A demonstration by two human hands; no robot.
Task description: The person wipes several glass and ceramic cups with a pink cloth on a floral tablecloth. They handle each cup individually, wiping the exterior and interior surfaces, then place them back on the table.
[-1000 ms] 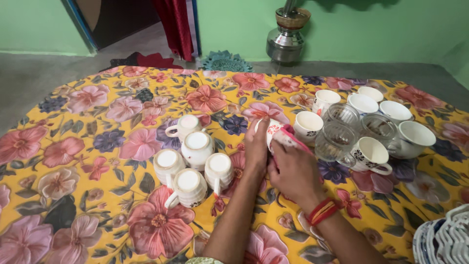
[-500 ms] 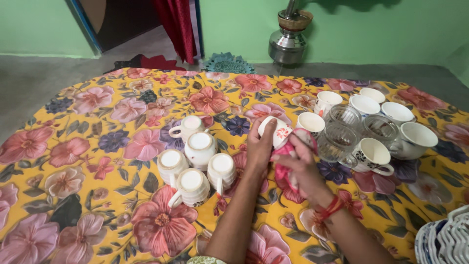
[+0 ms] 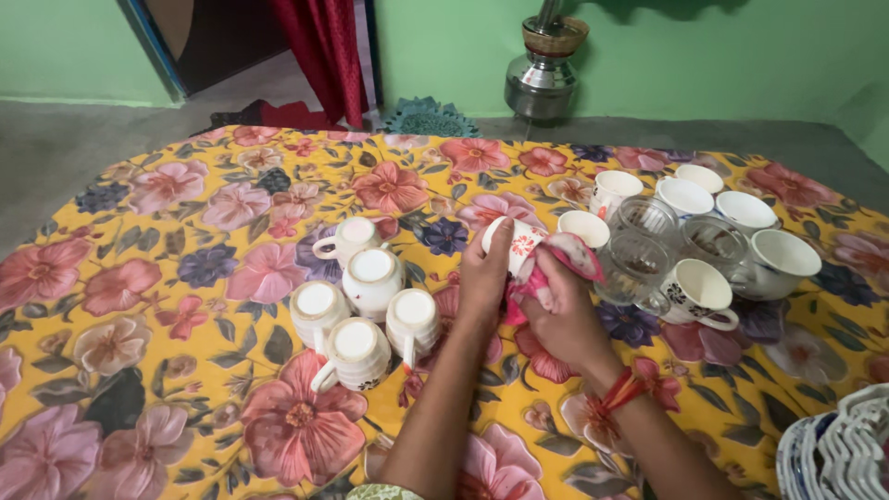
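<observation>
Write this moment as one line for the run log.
left hand: holds white cup | right hand: presses pink cloth on cup | left: five upturned cups

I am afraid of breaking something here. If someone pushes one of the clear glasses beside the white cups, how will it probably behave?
The clear glass looks rigid and probably fragile. It stands upright on a soft flowered cloth, so it would likely drag or tip rather than slide. It is crowded among white cups, so a push may knock it against them.

Red thread band (image 3: 625,391), right wrist.
</observation>
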